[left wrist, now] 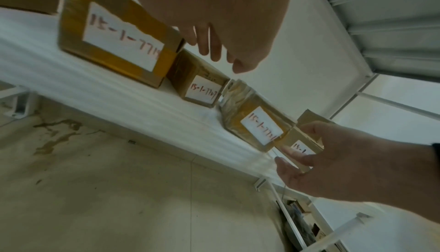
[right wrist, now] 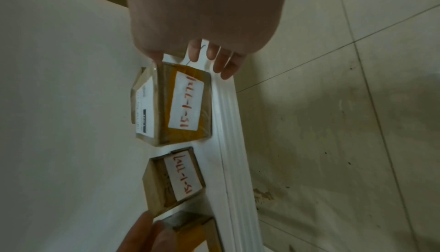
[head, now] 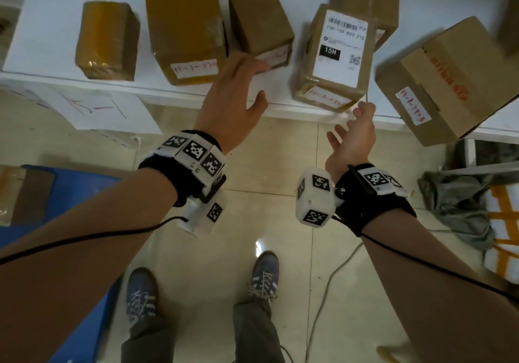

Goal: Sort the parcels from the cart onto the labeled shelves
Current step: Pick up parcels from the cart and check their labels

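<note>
A white shelf (head: 56,62) carries several cardboard parcels with handwritten labels. A tape-wrapped parcel (head: 334,56) with a printed "15H" label stands at the shelf's front edge, also seen in the wrist views (left wrist: 257,124) (right wrist: 176,103). My right hand (head: 351,121) hovers open just in front of it, palm up, holding nothing; whether a fingertip (right wrist: 214,58) touches it I cannot tell. My left hand (head: 252,81) is spread open over the shelf edge by a small brown box (head: 261,25) (right wrist: 176,177), gripping nothing. A tall taped box (head: 182,25) (left wrist: 114,37) stands left of it.
A large box (head: 449,81) overhangs the shelf edge at the right. A paper sign (head: 92,107) hangs from the shelf front. The blue cart (head: 70,194) with a parcel (head: 16,194) is at my left; a grey bag (head: 460,208) and a cable (head: 331,284) lie on the floor.
</note>
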`<act>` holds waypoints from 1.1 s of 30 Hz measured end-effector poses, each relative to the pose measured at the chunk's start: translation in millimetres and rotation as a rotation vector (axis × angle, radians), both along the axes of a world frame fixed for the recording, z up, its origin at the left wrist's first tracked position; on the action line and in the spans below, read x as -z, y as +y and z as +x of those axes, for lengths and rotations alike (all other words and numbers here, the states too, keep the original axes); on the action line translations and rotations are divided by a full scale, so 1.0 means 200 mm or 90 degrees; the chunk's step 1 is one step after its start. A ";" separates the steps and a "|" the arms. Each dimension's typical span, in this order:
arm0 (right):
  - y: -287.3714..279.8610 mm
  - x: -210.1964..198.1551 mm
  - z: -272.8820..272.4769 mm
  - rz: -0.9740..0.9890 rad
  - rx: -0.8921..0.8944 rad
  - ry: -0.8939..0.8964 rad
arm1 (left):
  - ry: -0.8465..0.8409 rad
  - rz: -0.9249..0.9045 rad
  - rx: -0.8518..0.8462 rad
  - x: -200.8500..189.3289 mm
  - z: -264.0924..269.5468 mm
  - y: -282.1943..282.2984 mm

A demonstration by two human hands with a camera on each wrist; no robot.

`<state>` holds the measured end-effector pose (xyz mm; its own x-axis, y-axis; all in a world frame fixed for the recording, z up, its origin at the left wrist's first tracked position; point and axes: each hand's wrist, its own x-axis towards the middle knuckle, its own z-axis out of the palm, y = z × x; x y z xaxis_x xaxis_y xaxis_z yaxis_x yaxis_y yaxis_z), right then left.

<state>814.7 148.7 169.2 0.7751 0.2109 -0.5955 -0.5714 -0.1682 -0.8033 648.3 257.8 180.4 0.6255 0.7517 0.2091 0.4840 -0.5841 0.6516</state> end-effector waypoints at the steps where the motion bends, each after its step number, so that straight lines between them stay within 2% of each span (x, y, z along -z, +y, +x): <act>1: -0.01 0.02 -0.03 -0.014 0.008 0.000 | -0.014 -0.002 -0.008 0.02 -0.04 -0.03; 5: -0.08 0.14 -0.25 -0.066 -0.015 0.026 | -0.019 -0.094 -0.006 0.15 -0.27 -0.15; 8: -0.13 0.24 -0.46 -0.085 -0.058 0.079 | 0.044 -0.162 0.009 0.24 -0.48 -0.25; 13: -0.16 0.41 -0.96 -0.113 -0.179 0.182 | 0.154 -0.302 -0.029 0.42 -0.99 -0.40; 19: -0.10 0.53 -1.46 -0.172 -0.315 0.227 | 0.224 -0.392 -0.092 0.64 -1.63 -0.49; 24: -0.02 0.59 -1.80 -0.222 -0.445 0.231 | 0.281 -0.417 -0.213 0.74 -2.09 -0.53; 33: 0.08 0.78 -2.44 -0.281 -0.606 0.244 | 0.302 -0.481 -0.515 0.90 -2.85 -0.61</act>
